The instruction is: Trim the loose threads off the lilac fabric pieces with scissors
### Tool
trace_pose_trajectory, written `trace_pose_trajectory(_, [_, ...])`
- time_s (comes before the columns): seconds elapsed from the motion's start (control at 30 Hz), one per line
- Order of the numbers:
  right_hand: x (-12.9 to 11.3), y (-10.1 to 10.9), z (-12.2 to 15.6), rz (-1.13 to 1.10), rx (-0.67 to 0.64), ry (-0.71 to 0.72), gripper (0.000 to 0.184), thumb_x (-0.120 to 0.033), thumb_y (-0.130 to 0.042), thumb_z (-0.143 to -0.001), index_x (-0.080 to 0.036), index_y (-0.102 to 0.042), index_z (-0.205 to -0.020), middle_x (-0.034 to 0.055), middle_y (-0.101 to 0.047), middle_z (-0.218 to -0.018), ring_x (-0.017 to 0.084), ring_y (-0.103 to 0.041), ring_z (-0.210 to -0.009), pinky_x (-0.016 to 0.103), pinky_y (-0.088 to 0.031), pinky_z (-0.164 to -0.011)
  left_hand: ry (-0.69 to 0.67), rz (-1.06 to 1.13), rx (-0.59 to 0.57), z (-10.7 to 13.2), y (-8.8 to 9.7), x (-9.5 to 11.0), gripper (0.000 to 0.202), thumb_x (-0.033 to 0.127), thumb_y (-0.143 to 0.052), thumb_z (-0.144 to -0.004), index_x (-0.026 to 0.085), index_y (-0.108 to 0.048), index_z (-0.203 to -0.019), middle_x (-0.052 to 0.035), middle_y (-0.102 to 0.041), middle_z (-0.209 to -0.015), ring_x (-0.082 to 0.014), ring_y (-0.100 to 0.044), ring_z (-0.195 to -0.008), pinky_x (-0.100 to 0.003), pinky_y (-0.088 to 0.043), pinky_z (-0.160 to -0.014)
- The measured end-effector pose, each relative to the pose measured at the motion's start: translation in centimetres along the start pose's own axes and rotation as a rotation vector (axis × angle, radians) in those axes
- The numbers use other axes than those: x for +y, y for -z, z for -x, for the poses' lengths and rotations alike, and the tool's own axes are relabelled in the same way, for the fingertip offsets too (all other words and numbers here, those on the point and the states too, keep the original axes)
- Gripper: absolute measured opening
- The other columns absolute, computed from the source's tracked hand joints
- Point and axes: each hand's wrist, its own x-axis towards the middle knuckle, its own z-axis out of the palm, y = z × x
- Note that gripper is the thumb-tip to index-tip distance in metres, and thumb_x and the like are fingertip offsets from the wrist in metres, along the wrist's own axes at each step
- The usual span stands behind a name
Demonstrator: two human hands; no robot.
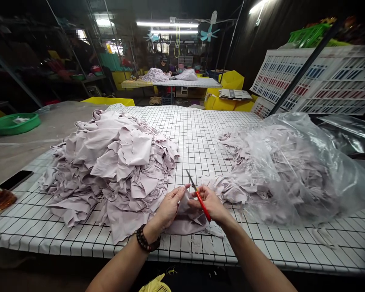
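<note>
My left hand (172, 203) pinches the edge of a pale mauve fabric piece (186, 225) near the table's front. Close beside it, my right hand (211, 205) is closed around red-handled scissors (203, 204), their dark blades pointing up and away from me. Fingers of my right hand also seem to touch the fabric, though the exact grip is partly hidden. To the left rises a big heap of matching fabric pieces (118, 158). On the right, more mauve pieces (231, 188) spill out of a clear plastic bag (291, 174).
White table cloth (197, 138) with a black grid lies under everything. Small scraps (200, 243) litter the front edge. A phone (16, 179) and a green basket (15, 123) are at left. White crates (319, 81) stand at back right. A person (163, 63) sits at a farther table.
</note>
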Motion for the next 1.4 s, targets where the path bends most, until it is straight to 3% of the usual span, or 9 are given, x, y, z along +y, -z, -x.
trace_pose_trajectory(0.17, [-0.4,0.0,0.3,0.019,0.05,0.082,0.044,-0.026,-0.08,-0.059,-0.022,-0.041,-0.08,-0.0063,-0.054,-0.072,0.008,-0.049,-0.058,0.021,-0.037,-0.052,-0.255,-0.668,0.191,0.3,1.6,1.3,0.045,0.05,-0.043,-0.09,0.013,-0.068,-0.083,-0.0071,-0.062,-0.079,-0.0178,-0.057,-0.074,-0.029,-0.045,-0.071])
trace_pose_trajectory(0.23, [-1.3,0.5,0.5,0.061,-0.002,0.102,0.038,-0.023,-0.075,-0.063,-0.022,-0.042,-0.081,-0.0057,-0.053,-0.075,0.008,-0.048,-0.06,0.02,-0.035,-0.053,-0.377,-0.828,0.229,0.1,1.9,2.3,0.042,0.047,-0.04,-0.091,0.015,-0.066,-0.084,-0.0067,-0.06,-0.083,-0.0175,-0.055,-0.077,-0.029,-0.044,-0.073])
trace_pose_trajectory(0.3, [-2.2,1.0,0.7,0.109,-0.092,0.106,0.032,-0.019,-0.071,-0.066,-0.021,-0.043,-0.082,-0.0059,-0.052,-0.075,0.007,-0.045,-0.059,0.019,-0.032,-0.052,-0.347,-0.799,0.092,-0.3,1.8,3.3,0.038,0.047,-0.04,-0.092,0.017,-0.062,-0.097,-0.0056,-0.059,-0.087,-0.0157,-0.055,-0.075,-0.028,-0.045,-0.07])
trace_pose_trajectory(0.37, [-2.8,1.3,1.0,0.159,-0.181,0.103,0.03,-0.014,-0.068,-0.066,-0.021,-0.043,-0.083,-0.0065,-0.051,-0.073,0.006,-0.043,-0.057,0.019,-0.029,-0.05,-0.146,-0.687,-0.184,-1.0,1.4,4.0,0.039,0.05,-0.04,-0.091,0.017,-0.058,-0.103,-0.0039,-0.059,-0.083,-0.0139,-0.056,-0.069,-0.026,-0.045,-0.064])
trace_pose_trajectory(0.5, [-4.0,1.7,1.6,0.291,-0.269,0.106,0.033,-0.005,-0.062,-0.062,-0.021,-0.043,-0.083,-0.0071,-0.05,-0.071,0.006,-0.041,-0.057,0.018,-0.026,-0.049,0.243,-0.507,-0.613,-2.5,0.7,4.9,0.045,0.057,-0.044,-0.086,0.015,-0.058,-0.08,-0.0004,-0.056,-0.063,-0.0117,-0.053,-0.058,-0.024,-0.043,-0.058])
trace_pose_trajectory(0.8, [-8.4,1.6,2.2,0.527,-0.31,0.206,0.028,-0.014,-0.067,-0.064,-0.021,-0.045,-0.08,-0.0054,-0.05,-0.069,0.009,-0.041,-0.058,0.019,-0.03,-0.048,0.311,-0.529,-0.752,-1.2,0.1,7.2,0.031,0.047,-0.069,-0.074,0.017,-0.066,-0.08,0.0005,-0.056,-0.06,-0.0103,-0.051,-0.054,-0.023,-0.042,-0.054])
trace_pose_trajectory(1.0, [-10.7,-0.5,1.0,0.489,-0.298,0.353,0.031,-0.019,-0.07,-0.066,-0.022,-0.044,-0.082,-0.0032,-0.054,-0.071,0.011,-0.049,-0.063,0.022,-0.038,-0.053,0.01,-0.48,-0.502,2.3,-3.2,8.0,0.031,0.042,-0.065,-0.079,0.014,-0.072,-0.089,-0.0019,-0.058,-0.065,-0.0082,-0.049,-0.051,-0.02,-0.04,-0.049])
trace_pose_trajectory(1.2, [-8.8,-1.9,-1.1,0.222,-0.133,0.311,0.029,-0.017,-0.067,-0.066,-0.022,-0.044,-0.084,0.001,-0.064,-0.092,0.008,-0.049,-0.057,0.021,-0.037,-0.05,-0.244,-0.502,-0.111,4.3,-3.9,7.0,0.032,0.043,-0.053,-0.088,0.014,-0.067,-0.092,0.0043,-0.046,-0.045,-0.0067,-0.041,-0.037,-0.019,-0.033,-0.04])
trace_pose_trajectory(1.4, [-5.0,-1.9,0.7,0.06,-0.148,0.123,0.038,-0.029,-0.077,-0.064,-0.022,-0.047,-0.087,-0.0029,-0.059,-0.081,0.008,-0.045,-0.057,0.021,-0.036,-0.052,-0.517,-0.692,0.201,3.7,-2.3,6.1,0.025,0.036,-0.058,-0.086,0.016,-0.069,-0.076,-0.0042,-0.053,-0.082,-0.015,-0.054,-0.079,-0.025,-0.046,-0.072])
